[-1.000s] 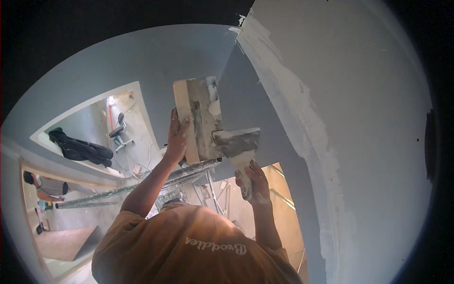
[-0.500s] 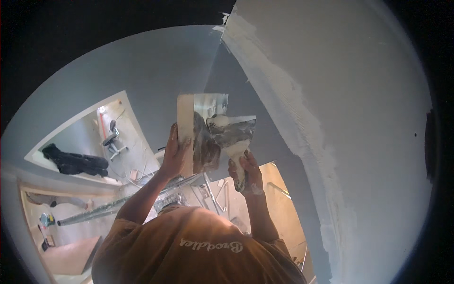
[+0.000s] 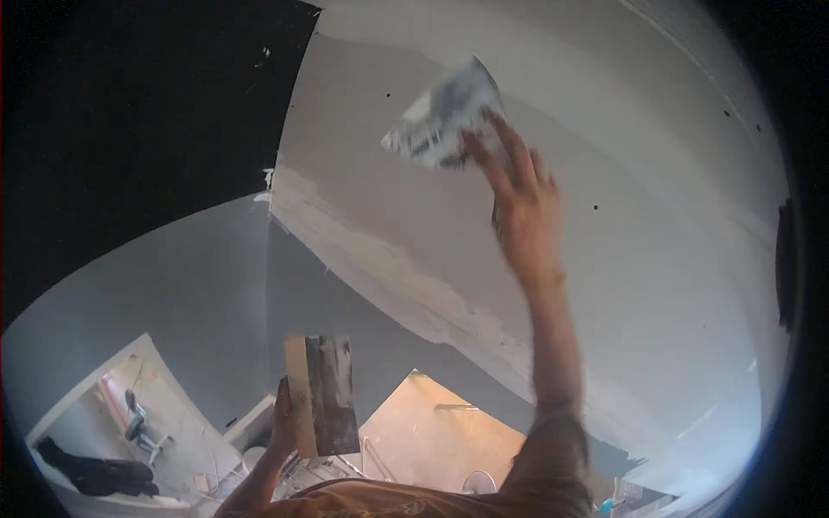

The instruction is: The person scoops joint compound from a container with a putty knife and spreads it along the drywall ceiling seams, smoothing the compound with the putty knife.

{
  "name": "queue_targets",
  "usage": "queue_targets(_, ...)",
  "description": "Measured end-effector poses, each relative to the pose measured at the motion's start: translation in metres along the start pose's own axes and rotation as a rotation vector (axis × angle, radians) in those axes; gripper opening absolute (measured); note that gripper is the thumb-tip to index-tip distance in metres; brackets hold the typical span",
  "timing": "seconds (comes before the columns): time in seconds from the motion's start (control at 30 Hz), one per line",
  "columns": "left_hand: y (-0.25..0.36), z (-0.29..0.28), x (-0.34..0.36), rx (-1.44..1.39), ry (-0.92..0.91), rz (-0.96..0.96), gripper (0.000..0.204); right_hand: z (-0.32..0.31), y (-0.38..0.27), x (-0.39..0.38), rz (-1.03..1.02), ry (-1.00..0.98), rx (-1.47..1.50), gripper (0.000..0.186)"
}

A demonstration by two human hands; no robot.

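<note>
My right hand (image 3: 528, 216) is raised high on an outstretched arm and grips a broad filling knife (image 3: 453, 108). The knife's blade, smeared with white filler, lies at or very near the pale panelled surface (image 3: 639, 285); contact is hard to judge. Its handle is mostly hidden by the hand, and two fingers stretch onto the blade. Lower down, my left hand (image 3: 283, 423) holds a wide filling blade (image 3: 332, 397) upright by its beige back edge. Grey-brown residue and some white filler coat that blade. A rough band of filler (image 3: 380, 272) follows the joint between the pale surface and the grey wall (image 3: 190, 268).
A window-like opening (image 3: 95, 432) at the lower left shows a dark garment and a chair beyond. Below my arms are metal frame parts (image 3: 371, 453) and a lit tan area (image 3: 440, 432). Small dark dots mark the pale surface.
My right hand has lifted the filling knife away from the wide blade, up to the pale surface. The wide blade in my left hand now appears lower, and the view has tilted upward.
</note>
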State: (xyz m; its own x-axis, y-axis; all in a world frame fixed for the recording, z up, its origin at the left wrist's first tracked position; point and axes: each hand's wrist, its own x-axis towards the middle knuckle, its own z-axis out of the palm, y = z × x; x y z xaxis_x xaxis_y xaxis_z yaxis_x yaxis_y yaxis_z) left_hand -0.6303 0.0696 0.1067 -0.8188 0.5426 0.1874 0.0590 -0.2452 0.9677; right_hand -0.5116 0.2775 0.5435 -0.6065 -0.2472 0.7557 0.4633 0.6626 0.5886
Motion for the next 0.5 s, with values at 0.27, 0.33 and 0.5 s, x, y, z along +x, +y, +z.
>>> queue_targets(0.27, -0.049, 0.012, -0.005, 0.271, -0.026, 0.155, 0.047, 0.017, 0.097, 0.128, -0.503, -0.024, -0.595, 0.045)
queue_targets(0.33, -0.058, 0.013, -0.013, -0.027, -0.037, -0.117, 0.05, 0.023, 0.098, 0.136, -0.538, -0.038, -0.597, 0.045)
queue_targets(0.5, -0.076, 0.005, -0.016, -0.005, -0.088, -0.029, 0.051, 0.037, 0.099, 0.143, -0.532, -0.11, -0.704, 0.043)
